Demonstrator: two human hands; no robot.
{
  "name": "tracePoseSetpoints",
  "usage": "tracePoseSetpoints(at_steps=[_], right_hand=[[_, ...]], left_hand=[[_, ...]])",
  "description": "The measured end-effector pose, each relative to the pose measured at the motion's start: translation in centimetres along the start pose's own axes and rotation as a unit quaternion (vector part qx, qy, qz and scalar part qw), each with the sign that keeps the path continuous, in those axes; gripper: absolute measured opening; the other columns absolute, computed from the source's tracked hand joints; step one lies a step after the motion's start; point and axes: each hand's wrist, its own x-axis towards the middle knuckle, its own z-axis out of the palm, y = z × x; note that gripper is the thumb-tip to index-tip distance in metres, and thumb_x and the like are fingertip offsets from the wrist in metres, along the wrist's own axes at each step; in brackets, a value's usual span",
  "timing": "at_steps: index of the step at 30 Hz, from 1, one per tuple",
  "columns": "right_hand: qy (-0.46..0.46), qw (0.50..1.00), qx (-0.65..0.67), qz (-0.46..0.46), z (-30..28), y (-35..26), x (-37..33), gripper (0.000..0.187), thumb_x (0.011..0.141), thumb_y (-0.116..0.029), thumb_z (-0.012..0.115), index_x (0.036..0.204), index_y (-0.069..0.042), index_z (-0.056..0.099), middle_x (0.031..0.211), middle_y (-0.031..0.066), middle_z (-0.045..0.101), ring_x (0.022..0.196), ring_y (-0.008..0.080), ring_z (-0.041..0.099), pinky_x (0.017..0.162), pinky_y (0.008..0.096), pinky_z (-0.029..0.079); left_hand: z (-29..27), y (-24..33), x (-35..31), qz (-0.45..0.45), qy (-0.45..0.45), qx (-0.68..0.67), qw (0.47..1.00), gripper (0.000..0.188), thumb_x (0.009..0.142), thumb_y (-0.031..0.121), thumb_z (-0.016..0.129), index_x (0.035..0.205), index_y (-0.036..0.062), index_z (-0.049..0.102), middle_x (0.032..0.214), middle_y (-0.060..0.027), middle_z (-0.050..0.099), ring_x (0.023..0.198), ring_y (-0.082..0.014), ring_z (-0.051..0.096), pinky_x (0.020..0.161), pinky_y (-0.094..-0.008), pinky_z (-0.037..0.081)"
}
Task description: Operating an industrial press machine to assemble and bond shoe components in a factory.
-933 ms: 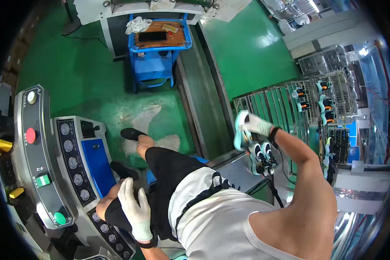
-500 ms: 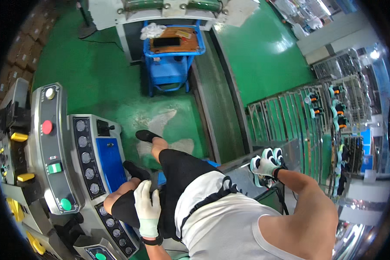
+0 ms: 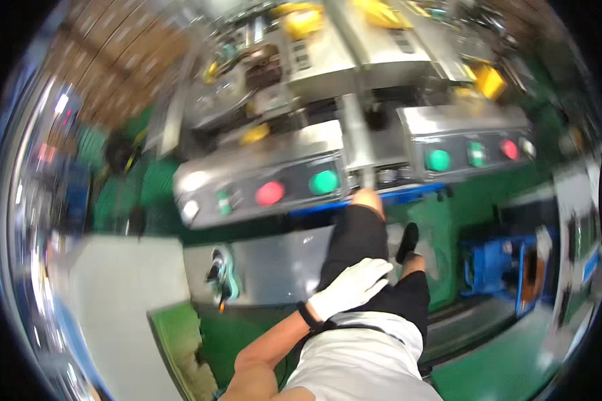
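Note:
My left hand (image 3: pixel 351 287), in a white glove with a black wristband, lies flat on my thigh over black shorts (image 3: pixel 358 244) and holds nothing. My bare forearm runs up to it from the lower edge. My knee points at a steel control desk (image 3: pixel 261 170) with red (image 3: pixel 269 193) and green (image 3: pixel 323 182) round buttons. My right hand is out of the picture. The whole frame is smeared by motion.
A second steel panel (image 3: pixel 468 130) with green and red buttons stands to the right, with yellow-trimmed machine parts behind it. A blue cart (image 3: pixel 495 267) is on the green floor at right. A small teal and black thing (image 3: pixel 221 281), too blurred to name, sits against a grey panel.
The view has swung left, so the control desk is now ahead and the blue cart is at right. The wire rack and my right hand have left the frame. My left hand stays on my thigh.

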Motion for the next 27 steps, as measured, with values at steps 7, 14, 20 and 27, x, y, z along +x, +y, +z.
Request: tracePoseSetpoints(at_steps=[7,14,20,27], right_hand=[[-0.118,0.989,0.077,0.035,-11.8,-1.6,20.4,0.034,0.103,-0.029,0.071,0.096,0.004,0.068,0.074,0.0093,0.068,0.057,0.0172,0.061,0.052,0.0397,0.05],[-0.23,0.964,0.133,0.006,-16.7,-13.3,39.5,0.034,0.109,-0.031,0.068,0.13,-0.005,0.069,0.096,0.0064,0.073,0.065,0.0184,0.069,0.052,0.0353,0.06],[-0.362,0.923,0.129,-0.029,-17.6,-29.9,39.5,0.025,0.111,-0.022,0.066,0.128,-0.004,0.064,0.095,0.0019,0.068,0.076,0.0125,0.065,0.065,0.0316,0.057],[-0.318,0.946,0.016,-0.061,-18.0,-38.9,34.5,0.04,0.109,-0.021,0.068,0.14,0.003,0.062,0.108,0.0067,0.073,0.086,0.0142,0.069,0.073,0.03,0.057]], left_hand=[[0.0,-4.9,-18.4,-0.293,0.402,0.018,0.867,0.028,0.105,0.016,0.069,0.13,0.0024,0.072,0.128,-0.0179,0.074,0.121,-0.037,0.07,0.104,-0.0446,0.057],[15.7,-3.3,-47.6,-0.654,0.571,0.112,0.484,0.023,0.105,0.02,0.066,0.118,0.0043,0.077,0.115,-0.0185,0.077,0.108,-0.0401,0.073,0.099,-0.0475,0.058],[28.4,3.3,-68.8,-0.774,0.575,0.223,0.145,0.068,0.103,0.028,0.075,0.151,-0.0129,0.05,0.154,-0.0338,0.054,0.144,-0.0485,0.051,0.125,-0.0524,0.04],[27.1,-3.9,-83.2,-0.704,0.687,0.162,0.082,0.088,0.097,0.024,0.083,0.167,0.0061,0.034,0.153,-0.0307,0.058,0.132,-0.0433,0.066,0.111,-0.0548,0.055]])
